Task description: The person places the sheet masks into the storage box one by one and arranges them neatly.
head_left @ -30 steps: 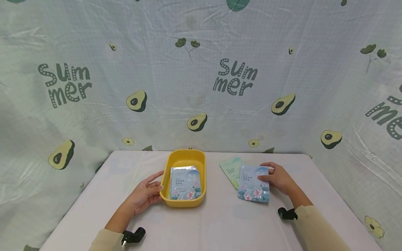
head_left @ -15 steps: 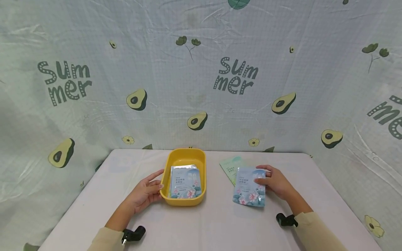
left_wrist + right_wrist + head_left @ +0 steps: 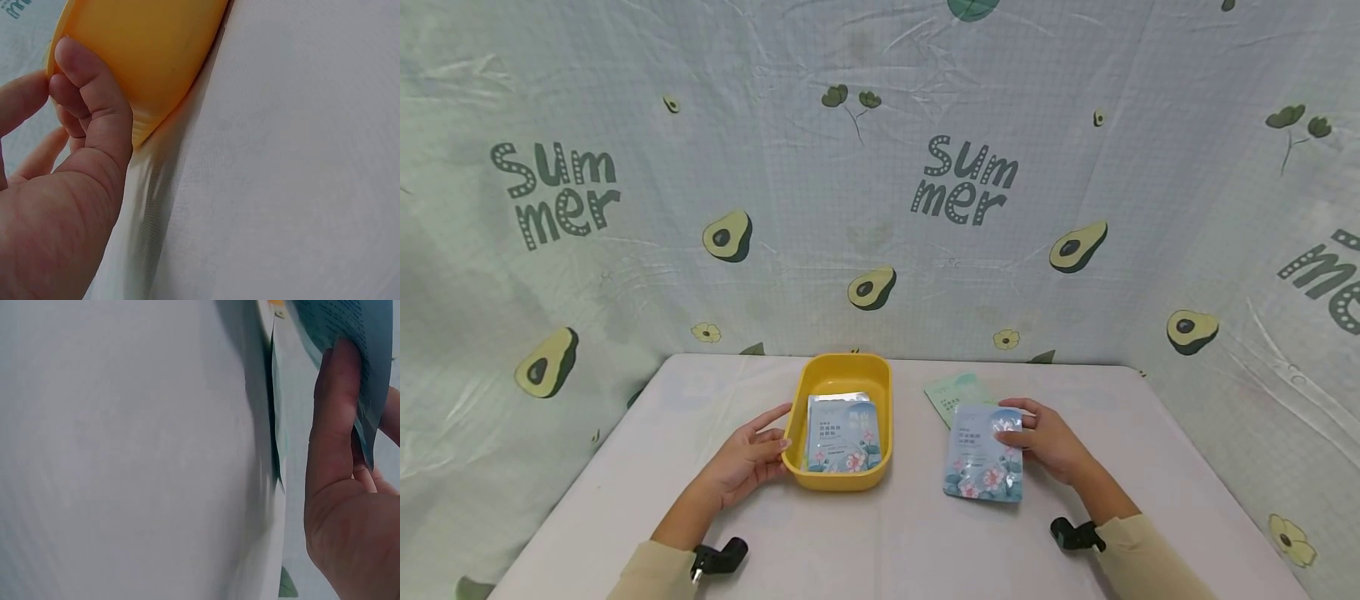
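Note:
My left hand (image 3: 747, 460) holds the left wall of a yellow plastic tray (image 3: 844, 379). In the left wrist view, thumb and fingertips meet at the rim of the tray (image 3: 144, 50). Inside it lie blue flat sachets (image 3: 841, 440) printed with pink flowers, a silvery edge showing behind the top one. My right hand (image 3: 1051, 440) pinches another blue flowered sachet (image 3: 973, 467) by its right edge, thumb on the printed front. The right wrist view shows this sachet (image 3: 378, 356) lifted off the table, between thumb and fingers. Behind it, partly covered, a green sachet (image 3: 953, 396) lies on the table.
A white cloth covers the table (image 3: 880, 550). Beyond its back edge hangs a pale curtain (image 3: 790, 167) with avocado prints, continuing along both sides. Black wrist cameras sit near the left cuff (image 3: 647, 575) and the right cuff (image 3: 1150, 554).
My right hand has moved left and toward me with the blue sachet, showing less of the green sachet's lower part. The left hand and tray stay in place.

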Tool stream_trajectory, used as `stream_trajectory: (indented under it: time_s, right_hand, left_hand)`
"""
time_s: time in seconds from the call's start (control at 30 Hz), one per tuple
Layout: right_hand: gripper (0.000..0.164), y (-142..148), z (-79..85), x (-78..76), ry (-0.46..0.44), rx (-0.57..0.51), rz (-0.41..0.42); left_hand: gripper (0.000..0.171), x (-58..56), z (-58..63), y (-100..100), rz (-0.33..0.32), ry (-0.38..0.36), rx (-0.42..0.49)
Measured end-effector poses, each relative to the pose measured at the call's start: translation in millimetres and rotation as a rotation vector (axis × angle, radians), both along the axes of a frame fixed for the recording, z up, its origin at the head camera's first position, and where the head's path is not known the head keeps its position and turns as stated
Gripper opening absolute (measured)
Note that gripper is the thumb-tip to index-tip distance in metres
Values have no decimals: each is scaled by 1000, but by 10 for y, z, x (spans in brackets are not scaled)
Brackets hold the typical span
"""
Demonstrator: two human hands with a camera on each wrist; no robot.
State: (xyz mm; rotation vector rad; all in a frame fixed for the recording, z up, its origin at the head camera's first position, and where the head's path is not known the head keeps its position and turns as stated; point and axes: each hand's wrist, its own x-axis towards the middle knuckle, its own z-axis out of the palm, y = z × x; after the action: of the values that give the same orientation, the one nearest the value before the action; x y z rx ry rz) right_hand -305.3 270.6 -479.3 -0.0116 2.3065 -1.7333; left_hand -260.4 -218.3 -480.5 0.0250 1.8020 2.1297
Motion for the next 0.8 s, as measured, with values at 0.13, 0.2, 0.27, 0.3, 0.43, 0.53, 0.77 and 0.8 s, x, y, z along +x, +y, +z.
stream_trajectory:
  time_s: [0.13,0.2,0.27,0.3,0.43,0.53,0.77,0.8]
  right_hand:
    - [72,-56,-3,22,-8,-37,7]
    - [73,-90,-2,31,-4,-50,20]
    - [73,-124,-4,34,-5,-70,25]
    - [72,-138,-6,34,-4,-78,29]
    - [72,-180,2,40,-1,-109,40]
    - [73,-211,17,49,4,-128,47]
    - [76,-300,57,51,8,-152,61]
    - [76,-313,63,49,8,-157,61]
  left_hand:
    - [79,3,4,5,4,1,-1]
    - [78,3,2,7,5,2,0]
    - [78,1,-1,8,4,4,2]
    - [78,1,-4,8,3,4,3]
    - [78,0,-5,5,-3,5,5]
    - [79,4,-3,5,-4,-1,3]
    - [78,8,5,13,9,-9,1]
    - [77,9,7,14,10,-9,1]
